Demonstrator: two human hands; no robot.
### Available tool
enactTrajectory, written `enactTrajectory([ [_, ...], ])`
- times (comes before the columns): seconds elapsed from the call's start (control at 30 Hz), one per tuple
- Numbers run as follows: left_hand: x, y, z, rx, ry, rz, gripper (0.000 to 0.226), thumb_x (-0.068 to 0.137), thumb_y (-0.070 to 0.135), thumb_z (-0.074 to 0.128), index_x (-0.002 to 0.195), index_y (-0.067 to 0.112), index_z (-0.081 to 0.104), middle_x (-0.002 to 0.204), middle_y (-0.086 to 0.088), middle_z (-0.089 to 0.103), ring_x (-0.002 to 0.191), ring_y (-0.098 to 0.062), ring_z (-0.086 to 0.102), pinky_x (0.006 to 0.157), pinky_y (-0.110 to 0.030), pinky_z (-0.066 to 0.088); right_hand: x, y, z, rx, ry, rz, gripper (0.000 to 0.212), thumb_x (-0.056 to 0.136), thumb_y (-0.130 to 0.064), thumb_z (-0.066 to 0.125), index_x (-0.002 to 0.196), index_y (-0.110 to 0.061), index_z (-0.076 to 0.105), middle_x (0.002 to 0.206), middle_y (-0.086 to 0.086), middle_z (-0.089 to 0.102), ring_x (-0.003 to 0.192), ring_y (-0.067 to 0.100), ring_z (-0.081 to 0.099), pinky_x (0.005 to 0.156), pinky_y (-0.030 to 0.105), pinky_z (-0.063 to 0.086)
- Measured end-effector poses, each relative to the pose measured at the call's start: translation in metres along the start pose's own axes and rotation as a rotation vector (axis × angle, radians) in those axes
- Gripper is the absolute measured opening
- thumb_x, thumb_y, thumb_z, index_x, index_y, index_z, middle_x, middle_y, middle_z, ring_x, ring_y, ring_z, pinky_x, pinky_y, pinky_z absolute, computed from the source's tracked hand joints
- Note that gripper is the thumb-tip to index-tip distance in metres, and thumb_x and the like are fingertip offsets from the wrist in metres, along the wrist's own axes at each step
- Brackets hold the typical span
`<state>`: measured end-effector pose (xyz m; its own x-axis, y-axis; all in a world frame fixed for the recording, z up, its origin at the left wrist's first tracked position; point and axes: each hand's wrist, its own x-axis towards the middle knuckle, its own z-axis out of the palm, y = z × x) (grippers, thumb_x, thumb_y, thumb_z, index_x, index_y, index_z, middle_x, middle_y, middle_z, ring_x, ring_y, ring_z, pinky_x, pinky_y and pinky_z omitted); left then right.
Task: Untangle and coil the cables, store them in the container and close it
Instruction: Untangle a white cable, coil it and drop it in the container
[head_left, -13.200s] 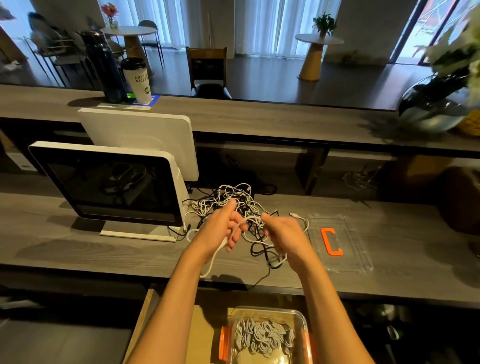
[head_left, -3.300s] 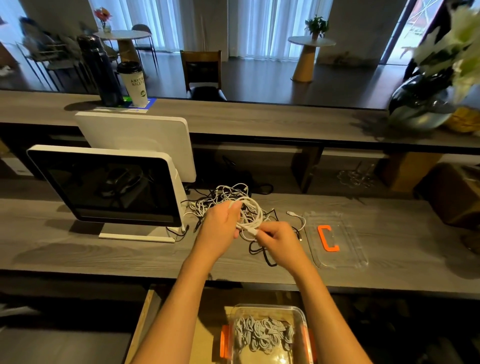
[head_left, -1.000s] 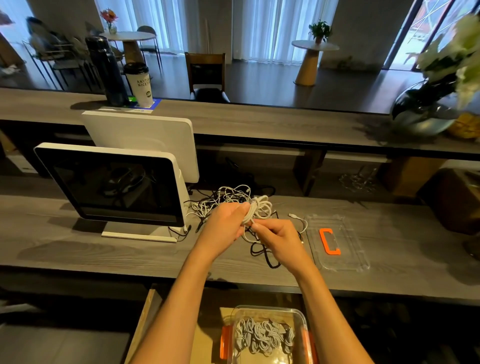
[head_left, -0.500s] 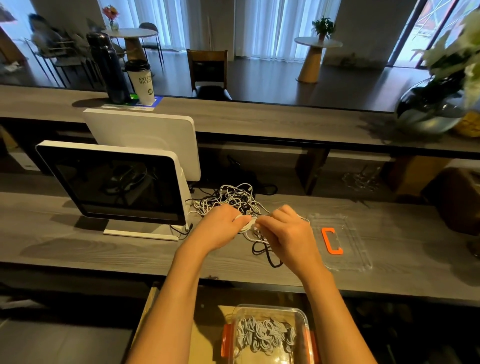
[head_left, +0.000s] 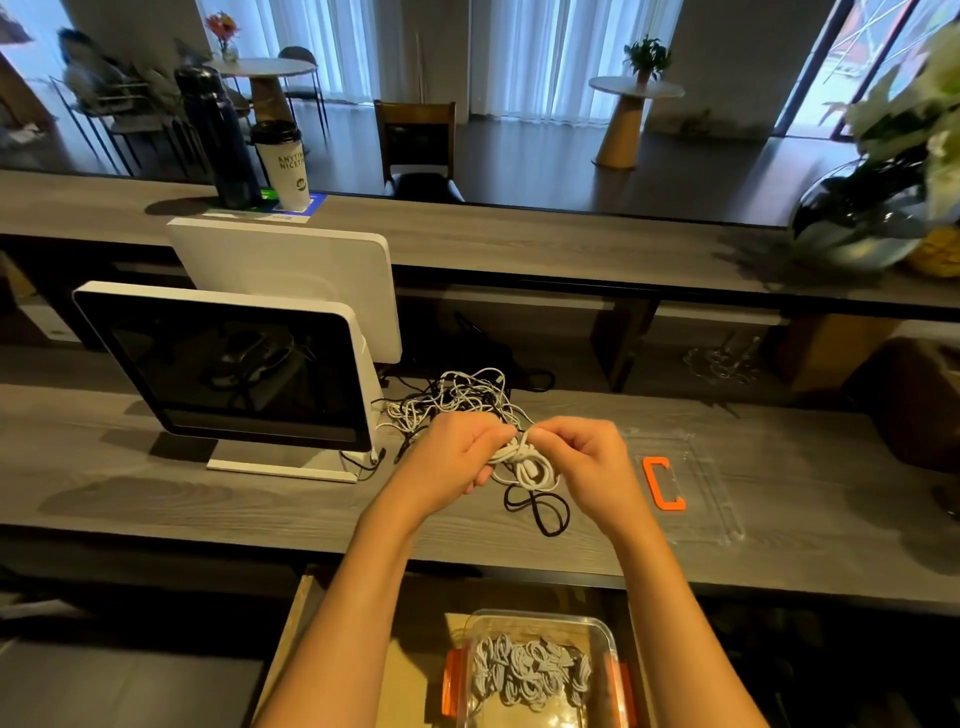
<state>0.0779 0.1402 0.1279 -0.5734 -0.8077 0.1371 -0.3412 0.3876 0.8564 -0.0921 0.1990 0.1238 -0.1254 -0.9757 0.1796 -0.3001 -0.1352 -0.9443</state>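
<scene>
A coiled white cable (head_left: 527, 462) hangs between my hands just above the desk. My left hand (head_left: 452, 457) grips the coil's left side. My right hand (head_left: 587, 462) pinches the wrap at its top. Behind them lies a tangle of white and black cables (head_left: 462, 395). A loose black cable (head_left: 540, 512) loops on the desk below the coil. The clear container (head_left: 608, 649) with orange latches sits low under the desk edge and holds several coiled white cables (head_left: 524, 670). Its clear lid (head_left: 706, 499) with an orange clip lies on the desk at the right.
A white point-of-sale monitor (head_left: 228, 374) stands on the grey desk (head_left: 156, 499) at the left, its leads running into the tangle. On the raised counter behind are a dark bottle (head_left: 218, 140), a paper cup (head_left: 283, 166) and a glass vase with flowers (head_left: 872, 208).
The loose white loops in my left hand have been drawn into a tight bundle. My right hand has wrapped the cable's end round it, and both hands have lifted slightly.
</scene>
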Motion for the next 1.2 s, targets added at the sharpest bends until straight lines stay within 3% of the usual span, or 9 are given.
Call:
enactTrajectory([
  [0.23, -0.002, -0.004, 0.005, 0.043, 0.162, 0.359, 0.032, 0.101, 0.032, 0.048, 0.072, 0.026, 0.06, 0.056, 0.015, 0.049, 0.053, -0.002, 0.051, 0.055, -0.016, 0.04, 0.0, -0.013, -0.005, 0.589, -0.192, 0.419, 0.021, 0.085, -0.02, 0.07, 0.089, 0.0, 0.071, 0.083, 0.014, 0.064, 0.073, 0.02, 0.06, 0.064, 0.029, 0.055],
  [0.4, 0.002, -0.016, 0.007, 0.038, 0.241, 0.446, 0.031, 0.098, 0.04, 0.054, 0.082, 0.019, 0.069, 0.069, 0.024, 0.055, 0.067, 0.004, 0.056, 0.063, -0.011, 0.039, -0.002, -0.024, -0.01, 0.583, -0.238, 0.395, 0.021, 0.091, -0.014, 0.06, 0.096, 0.005, 0.067, 0.084, 0.019, 0.067, 0.071, 0.024, 0.066, 0.063, 0.029, 0.056],
  [0.5, 0.003, -0.011, 0.007, -0.221, 0.315, 0.263, 0.025, 0.09, 0.042, 0.058, 0.078, 0.022, 0.066, 0.066, 0.014, 0.06, 0.063, -0.001, 0.056, 0.06, -0.015, 0.043, -0.005, -0.022, -0.006, 0.352, -0.142, 0.205, 0.014, 0.093, -0.012, 0.063, 0.089, -0.006, 0.074, 0.083, 0.013, 0.072, 0.074, 0.024, 0.067, 0.069, 0.031, 0.057],
  [0.6, 0.007, -0.001, 0.007, -0.431, 0.35, -0.171, 0.057, 0.098, 0.058, 0.044, 0.079, 0.009, 0.066, 0.064, -0.002, 0.059, 0.055, -0.011, 0.054, 0.053, -0.023, 0.044, -0.004, -0.013, 0.002, -0.085, 0.036, -0.094, 0.007, 0.09, -0.015, 0.07, 0.088, -0.015, 0.077, 0.078, -0.004, 0.073, 0.073, 0.007, 0.065, 0.065, 0.024, 0.052],
  [0.7, 0.003, 0.0, 0.002, -0.441, 0.106, -0.489, 0.076, 0.094, 0.071, 0.026, 0.075, 0.009, 0.064, 0.062, -0.007, 0.06, 0.05, -0.015, 0.051, 0.048, -0.024, 0.04, -0.002, -0.001, 0.006, -0.363, 0.097, -0.417, 0.014, 0.09, -0.021, 0.069, 0.095, -0.009, 0.075, 0.09, -0.002, 0.072, 0.086, 0.006, 0.065, 0.076, 0.023, 0.054],
  [0.8, 0.0, 0.0, -0.001, -0.535, -0.092, -0.478, 0.069, 0.095, 0.069, 0.032, 0.077, 0.01, 0.061, 0.061, -0.006, 0.057, 0.049, -0.015, 0.048, 0.046, -0.023, 0.038, -0.003, 0.005, 0.006, -0.474, 0.059, -0.541, 0.02, 0.093, -0.023, 0.063, 0.099, -0.008, 0.073, 0.097, 0.001, 0.071, 0.093, 0.011, 0.065, 0.082, 0.024, 0.053],
  [0.9, 0.002, -0.001, 0.002, -0.505, -0.072, -0.402, 0.049, 0.103, 0.046, 0.043, 0.084, 0.006, 0.065, 0.064, -0.008, 0.062, 0.05, -0.014, 0.055, 0.047, -0.022, 0.043, -0.003, 0.007, 0.007, -0.52, 0.045, -0.573, 0.019, 0.092, -0.024, 0.064, 0.1, -0.01, 0.074, 0.099, 0.002, 0.071, 0.094, 0.012, 0.065, 0.081, 0.022, 0.054],
  [1.07, 0.002, -0.004, 0.003, -0.3, -0.067, -0.238, 0.035, 0.107, 0.027, 0.042, 0.091, 0.01, 0.068, 0.075, -0.006, 0.069, 0.065, -0.015, 0.066, 0.061, -0.025, 0.053, -0.003, -0.003, 0.008, -0.26, 0.127, -0.203, 0.012, 0.079, -0.013, 0.082, 0.086, -0.022, 0.077, 0.077, -0.009, 0.073, 0.074, 0.009, 0.068, 0.066, 0.028, 0.057],
  [1.2, 0.0, 0.0, 0.006, -0.208, -0.036, -0.091, 0.03, 0.107, 0.02, 0.042, 0.088, 0.015, 0.065, 0.072, -0.004, 0.068, 0.063, -0.013, 0.066, 0.061, -0.025, 0.054, 0.002, -0.008, 0.001, 0.05, 0.128, 0.071, 0.008, 0.074, -0.008, 0.084, 0.078, -0.013, 0.078, 0.072, 0.003, 0.075, 0.068, 0.019, 0.072, 0.064, 0.03, 0.059],
])
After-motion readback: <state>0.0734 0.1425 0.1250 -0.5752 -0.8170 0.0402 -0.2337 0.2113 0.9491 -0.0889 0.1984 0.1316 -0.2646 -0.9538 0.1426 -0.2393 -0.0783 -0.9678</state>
